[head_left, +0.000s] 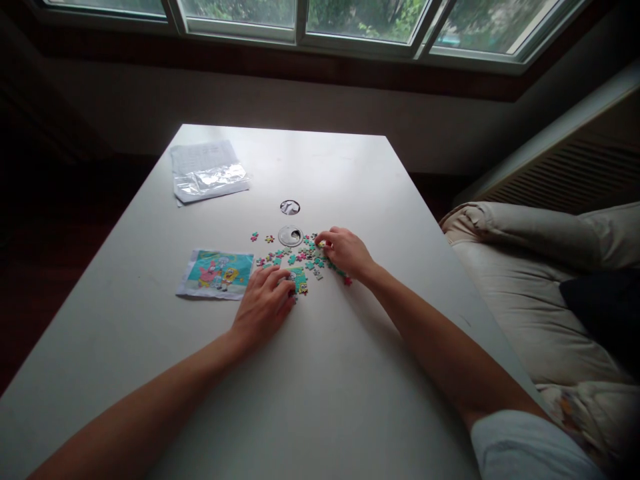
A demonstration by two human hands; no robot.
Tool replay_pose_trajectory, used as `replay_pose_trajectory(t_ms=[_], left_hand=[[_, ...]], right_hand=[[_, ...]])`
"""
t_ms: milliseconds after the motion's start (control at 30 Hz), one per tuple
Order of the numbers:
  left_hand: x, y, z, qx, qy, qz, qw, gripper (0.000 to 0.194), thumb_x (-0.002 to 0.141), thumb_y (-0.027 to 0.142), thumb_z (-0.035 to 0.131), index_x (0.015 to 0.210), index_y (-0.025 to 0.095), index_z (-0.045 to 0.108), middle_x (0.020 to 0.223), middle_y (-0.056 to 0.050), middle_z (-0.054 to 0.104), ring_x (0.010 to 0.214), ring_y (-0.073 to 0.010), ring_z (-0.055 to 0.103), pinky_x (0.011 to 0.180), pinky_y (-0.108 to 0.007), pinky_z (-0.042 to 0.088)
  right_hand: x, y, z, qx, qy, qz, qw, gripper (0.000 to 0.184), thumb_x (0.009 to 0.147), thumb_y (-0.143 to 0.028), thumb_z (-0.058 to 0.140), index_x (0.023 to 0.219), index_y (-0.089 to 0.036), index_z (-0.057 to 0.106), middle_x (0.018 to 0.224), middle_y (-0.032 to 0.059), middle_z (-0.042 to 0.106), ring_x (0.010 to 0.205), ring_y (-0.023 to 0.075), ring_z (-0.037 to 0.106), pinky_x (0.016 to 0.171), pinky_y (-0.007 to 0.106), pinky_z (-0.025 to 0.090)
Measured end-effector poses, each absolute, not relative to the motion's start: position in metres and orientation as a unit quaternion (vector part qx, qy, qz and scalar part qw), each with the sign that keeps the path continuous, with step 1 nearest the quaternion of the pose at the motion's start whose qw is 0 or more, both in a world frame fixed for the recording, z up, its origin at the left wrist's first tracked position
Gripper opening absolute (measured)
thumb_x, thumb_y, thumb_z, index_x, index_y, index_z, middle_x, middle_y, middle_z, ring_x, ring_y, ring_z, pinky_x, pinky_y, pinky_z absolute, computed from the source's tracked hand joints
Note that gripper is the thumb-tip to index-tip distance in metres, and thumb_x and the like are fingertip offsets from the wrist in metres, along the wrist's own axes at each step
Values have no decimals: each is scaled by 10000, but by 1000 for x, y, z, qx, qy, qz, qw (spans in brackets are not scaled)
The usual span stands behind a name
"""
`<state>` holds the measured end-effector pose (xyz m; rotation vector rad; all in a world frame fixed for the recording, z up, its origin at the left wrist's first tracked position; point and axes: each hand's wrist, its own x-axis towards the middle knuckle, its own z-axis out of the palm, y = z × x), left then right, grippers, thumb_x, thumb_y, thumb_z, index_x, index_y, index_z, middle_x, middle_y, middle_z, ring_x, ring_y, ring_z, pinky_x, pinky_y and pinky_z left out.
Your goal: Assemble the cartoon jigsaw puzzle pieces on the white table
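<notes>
My left hand rests on the table with its fingers stretched out and slightly bent. Its fingertips touch a small joined section of jigsaw puzzle, partly hidden beneath them. Over the right side of a scatter of loose puzzle pieces is my right hand. Its thumb and index finger close around a small yellowish puzzle piece. The pieces are green, pink and yellow. Left of my left hand lies a flat picture sheet with cartoon figures on turquoise.
The white table has a round hole and a round grommet cover near its middle. Papers with a clear plastic sleeve lie at the far left. A pale sofa stands at the right, and windows line the back.
</notes>
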<state>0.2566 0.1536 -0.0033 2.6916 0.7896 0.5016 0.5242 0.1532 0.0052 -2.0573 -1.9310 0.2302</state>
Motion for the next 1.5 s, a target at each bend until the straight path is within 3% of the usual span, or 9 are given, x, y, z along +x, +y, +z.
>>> replay_pose_trajectory(t_ms=[100, 300, 433, 633, 833, 1033, 1233, 1500], left_hand=[[257, 154, -3, 934, 277, 171, 147, 160, 961, 245, 572, 1103, 239, 646, 1347, -63, 594, 1363, -286, 431, 1198, -543, 316], [257, 154, -4, 934, 277, 171, 148, 161, 964, 244, 565, 1105, 240, 643, 1345, -65, 591, 1363, -282, 430, 1200, -541, 311], [257, 154, -5, 934, 275, 175, 148, 169, 966, 236, 557, 1111, 245, 642, 1338, -64, 594, 1362, -280, 429, 1198, -542, 312], [257, 154, -4, 933, 276, 175, 149, 176, 966, 235, 554, 1116, 248, 645, 1341, -64, 590, 1363, -275, 432, 1201, -533, 312], [257, 153, -4, 933, 276, 177, 149, 175, 963, 235, 556, 1115, 251, 642, 1336, -62, 586, 1361, -275, 431, 1200, -528, 315], [258, 154, -5, 933, 275, 177, 148, 177, 961, 229, 558, 1117, 248, 638, 1340, -64, 586, 1359, -275, 426, 1195, -528, 320], [258, 154, -6, 934, 273, 181, 144, 170, 959, 229, 557, 1107, 250, 636, 1335, -64, 588, 1355, -277, 427, 1186, -535, 323], [257, 153, -4, 935, 277, 173, 141, 184, 960, 229, 553, 1119, 254, 641, 1347, -61, 589, 1363, -279, 424, 1196, -543, 301]], right_hand=[[529, 151, 2, -712, -667, 88, 201, 299, 843, -91, 598, 1062, -257, 716, 924, 29, 635, 864, 183, 580, 788, 283, 414], [526, 147, -9, -734, -638, 61, 224, 136, 872, -305, 674, 979, -224, 699, 880, 37, 610, 837, 198, 562, 790, 307, 420], [526, 147, -11, -731, -640, 55, 228, 101, 887, -249, 639, 966, -242, 701, 871, 31, 598, 834, 193, 559, 802, 303, 420], [526, 148, -11, -738, -628, 68, 238, 192, 867, -267, 662, 1055, -238, 691, 875, 27, 599, 837, 196, 558, 816, 307, 433], [524, 149, -11, -738, -630, 75, 231, 150, 878, -273, 643, 1011, -243, 707, 915, 40, 599, 888, 205, 557, 856, 317, 427], [529, 152, -5, -715, -646, 138, 231, 152, 804, -239, 664, 955, -222, 679, 863, 22, 583, 855, 193, 542, 833, 301, 430], [524, 148, -8, -691, -645, 148, 291, 127, 793, -169, 615, 914, -209, 621, 827, 3, 635, 789, 172, 551, 763, 278, 421], [513, 135, 1, -651, -630, 189, 379, 160, 875, -199, 578, 977, -211, 700, 902, 19, 699, 772, 146, 617, 758, 276, 466]])
